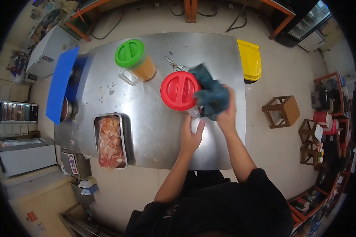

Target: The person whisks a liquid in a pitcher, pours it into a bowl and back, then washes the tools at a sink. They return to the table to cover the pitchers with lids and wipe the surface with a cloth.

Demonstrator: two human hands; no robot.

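Observation:
A pitcher with a red lid (pixel 180 91) stands on the steel table, seen almost from above, so its body is mostly hidden under the lid. My left hand (pixel 192 134) is closed round its clear handle (pixel 194 113). In my right hand (pixel 228 114) is a dark blue-green cloth (pixel 214 96), bunched up and slightly blurred, against the right side of the pitcher. Just behind the red lid lie metal scissors (pixel 175 65). Farther left stands a second pitcher (pixel 144 70) of orange-brown liquid, with a green lid (pixel 129 53).
A metal tray (pixel 125 152) with bagged raw meat (pixel 110 138) sits at the table's front left. A blue board (pixel 62 85) stands upright along the left edge. Beyond the right edge are a yellow-lidded bin (pixel 249 59) and a wooden stool (pixel 281 110). Water drops spot the steel table (pixel 154 130).

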